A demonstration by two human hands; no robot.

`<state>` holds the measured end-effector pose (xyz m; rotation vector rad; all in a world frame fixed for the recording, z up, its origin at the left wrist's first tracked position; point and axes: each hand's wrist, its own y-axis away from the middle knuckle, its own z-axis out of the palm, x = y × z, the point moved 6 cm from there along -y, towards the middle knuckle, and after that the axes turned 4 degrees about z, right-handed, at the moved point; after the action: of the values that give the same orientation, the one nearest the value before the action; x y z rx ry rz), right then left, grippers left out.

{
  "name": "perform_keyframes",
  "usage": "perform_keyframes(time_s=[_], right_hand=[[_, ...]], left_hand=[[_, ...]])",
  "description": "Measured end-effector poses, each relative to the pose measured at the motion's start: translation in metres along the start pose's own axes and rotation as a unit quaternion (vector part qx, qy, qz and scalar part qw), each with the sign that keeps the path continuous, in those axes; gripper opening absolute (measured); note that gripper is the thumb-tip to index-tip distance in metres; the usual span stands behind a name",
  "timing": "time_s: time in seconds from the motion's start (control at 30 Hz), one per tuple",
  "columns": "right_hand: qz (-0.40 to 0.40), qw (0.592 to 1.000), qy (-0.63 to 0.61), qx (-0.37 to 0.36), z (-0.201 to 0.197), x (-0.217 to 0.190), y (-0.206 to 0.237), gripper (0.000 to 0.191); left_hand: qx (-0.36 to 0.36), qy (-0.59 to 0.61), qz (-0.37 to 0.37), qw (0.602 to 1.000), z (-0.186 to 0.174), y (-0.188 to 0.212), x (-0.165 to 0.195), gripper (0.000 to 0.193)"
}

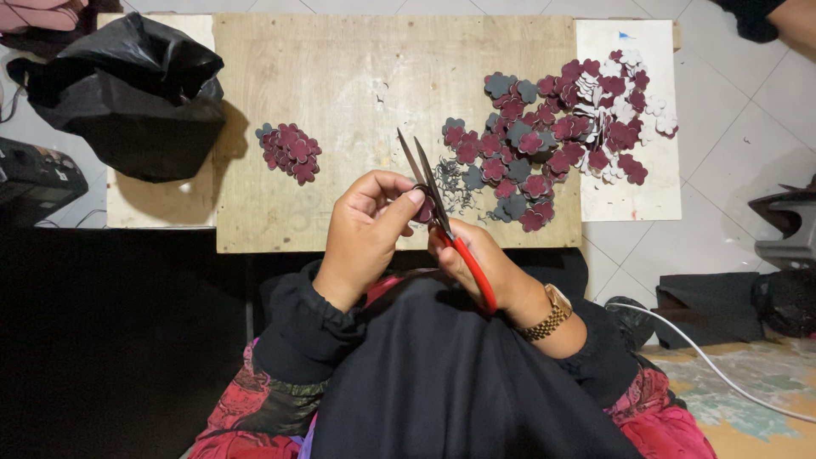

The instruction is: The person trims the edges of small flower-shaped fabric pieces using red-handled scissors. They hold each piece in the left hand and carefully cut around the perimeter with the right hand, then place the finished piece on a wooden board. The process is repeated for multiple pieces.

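My right hand (pixel 478 257) grips red-handled scissors (pixel 433 197), blades open and pointing up over the wooden board (pixel 340 76). My left hand (pixel 367 223) pinches a small maroon flower-shaped piece (pixel 422 209) between thumb and fingers, right against the blades. A small pile of maroon flower pieces (pixel 291 152) lies on the board to the left of my hands. A large spread of maroon, grey and white flower pieces (pixel 557 127) lies to the right, partly on a white sheet (pixel 646 183). Tiny dark trimmings (pixel 455 183) are scattered beside the scissors.
A black plastic bag (pixel 136 93) sits on the board's left end. A dark box (pixel 34 178) stands at far left. On the tiled floor to the right run a white cable (pixel 714 365) and dark objects (pixel 786 225). Another person's arm (pixel 769 17) shows at top right.
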<state>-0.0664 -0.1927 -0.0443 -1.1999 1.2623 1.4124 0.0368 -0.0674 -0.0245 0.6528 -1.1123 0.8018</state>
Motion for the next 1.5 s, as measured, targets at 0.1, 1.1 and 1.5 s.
perform_keyframes(time_s=[0.1, 1.1, 1.5], right_hand=[[-0.010, 1.000, 0.024, 0.005, -0.001, -0.001, 0.000, 0.068], [-0.004, 1.000, 0.007, -0.018, -0.001, 0.004, -0.005, 0.057], [-0.043, 0.995, 0.085, -0.036, 0.003, -0.005, -0.003, 0.067]], left_hand=[[-0.008, 0.035, -0.014, 0.999, -0.001, 0.000, 0.000, 0.010], [0.024, 0.118, -0.005, 0.993, -0.020, -0.008, -0.007, 0.021], [0.042, 0.053, -0.036, 0.997, -0.019, -0.007, -0.001, 0.023]])
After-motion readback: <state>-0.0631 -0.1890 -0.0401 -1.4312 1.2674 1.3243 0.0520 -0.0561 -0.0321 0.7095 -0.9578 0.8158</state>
